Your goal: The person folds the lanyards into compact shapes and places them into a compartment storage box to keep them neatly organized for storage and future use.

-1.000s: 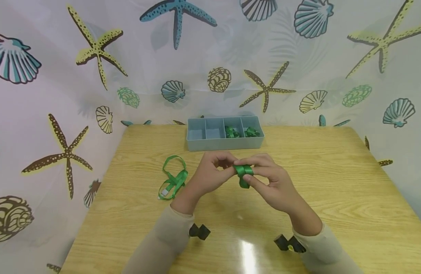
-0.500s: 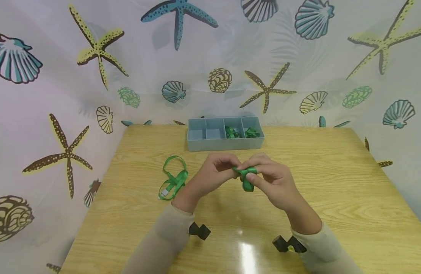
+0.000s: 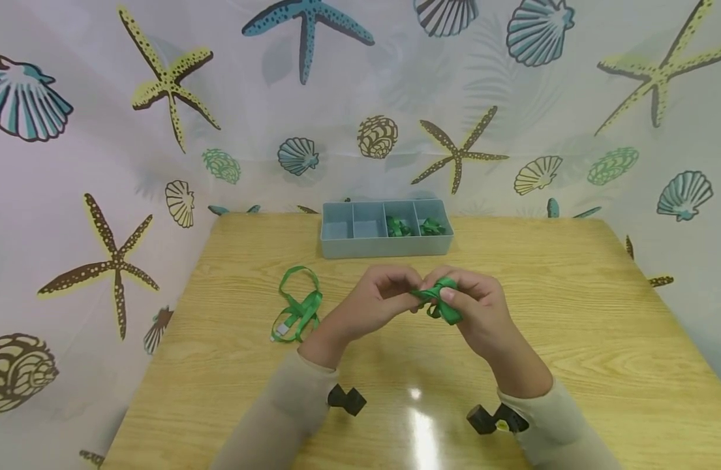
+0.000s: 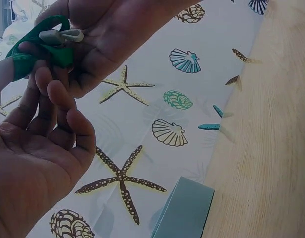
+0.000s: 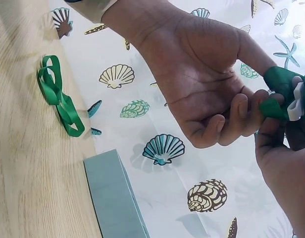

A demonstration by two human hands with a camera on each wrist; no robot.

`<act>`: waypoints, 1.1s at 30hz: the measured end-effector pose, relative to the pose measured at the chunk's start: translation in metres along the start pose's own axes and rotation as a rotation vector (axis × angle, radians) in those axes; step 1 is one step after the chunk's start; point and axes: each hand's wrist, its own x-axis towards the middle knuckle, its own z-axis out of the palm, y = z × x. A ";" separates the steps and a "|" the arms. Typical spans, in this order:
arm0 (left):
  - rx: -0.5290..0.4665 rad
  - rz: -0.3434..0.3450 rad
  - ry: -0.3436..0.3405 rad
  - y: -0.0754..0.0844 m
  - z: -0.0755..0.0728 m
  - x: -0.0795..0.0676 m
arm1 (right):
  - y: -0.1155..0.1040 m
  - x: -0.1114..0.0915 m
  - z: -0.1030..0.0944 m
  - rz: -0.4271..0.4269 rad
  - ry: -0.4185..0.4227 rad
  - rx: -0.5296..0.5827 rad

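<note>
Both hands meet over the middle of the table on a green ribbon lanyard [image 3: 450, 311], bundled into loops with a knot-like crossing. My left hand [image 3: 383, 300] pinches its left end between thumb and fingers. Thumb and fingers of my right hand [image 3: 480, 310] grip the looped part on the right. A pale plastic clip [image 4: 61, 35] sticks out of the bundle in the left wrist view; the right wrist view shows the same clip [image 5: 295, 103] between the hands. Fingers hide part of the ribbon. Another green lanyard [image 3: 304, 312] lies loosely looped on the table, left of my left hand.
A blue-grey tray [image 3: 386, 248] with several compartments stands at the table's back edge. Its two right compartments hold bundled green lanyards [image 3: 398, 228]. Behind the wooden table [image 3: 571, 313] hangs a white cloth [image 3: 337, 98] printed with shells and starfish.
Both hands have shifted slightly right with the lanyard. Its bundle has turned, and the hanging loop now points down to the right, with the ribbon drawn narrower at the crossing.
</note>
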 end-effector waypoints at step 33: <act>0.428 0.003 0.439 -0.002 -0.028 -0.008 | -0.012 0.004 -0.014 0.004 0.336 -0.347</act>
